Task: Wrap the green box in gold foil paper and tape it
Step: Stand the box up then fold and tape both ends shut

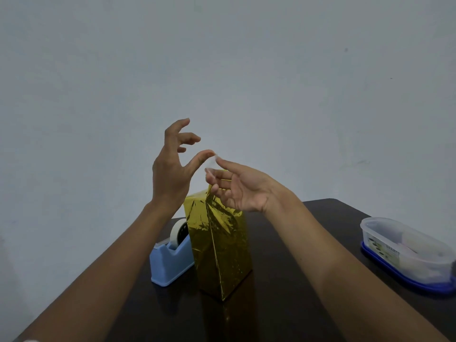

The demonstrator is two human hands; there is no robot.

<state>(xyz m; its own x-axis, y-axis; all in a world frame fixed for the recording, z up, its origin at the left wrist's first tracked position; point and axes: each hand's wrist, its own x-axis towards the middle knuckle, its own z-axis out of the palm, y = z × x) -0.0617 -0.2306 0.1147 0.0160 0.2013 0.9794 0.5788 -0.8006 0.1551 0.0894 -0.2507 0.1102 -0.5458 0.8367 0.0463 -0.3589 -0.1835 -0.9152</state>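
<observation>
Two hands are raised over the foil-wrapped box (219, 248), well above the table (278, 280).

Hard to read:
- The tape strip (211, 164) between the hands is clear, small and blurred, just a pale glint against the wall (246, 70).
- Gold foil (229, 218) covers every visible face of the box.
- The box top sits behind the right hand (243, 191), with one foil flap sticking up there.
- The right end of the tape dispenser (170, 265) is hidden behind the box, so contact cannot be told. Its roll (178, 232) is half covered.
- The container (404, 253) at the table's right edge is cut by the frame, and its contents are a blur.
- The table's near edge is out of frame, and both forearms cover part of the top.

Left hand (171, 174): fingers spread wide and loosely curled, holding nothing. The thumb (199, 159) is stretched out, its tip touching the strip's upper end.

Right hand: palm toward the camera, fingers (219, 177) nearly straight and fanned apart. The strip appears stuck across the tips of the top two, with no closed pinch visible. Whether the lower fingers touch the foil flap cannot be told.

The box stands upright near the table's middle, with the dispenser just beside it toward the left edge.
</observation>
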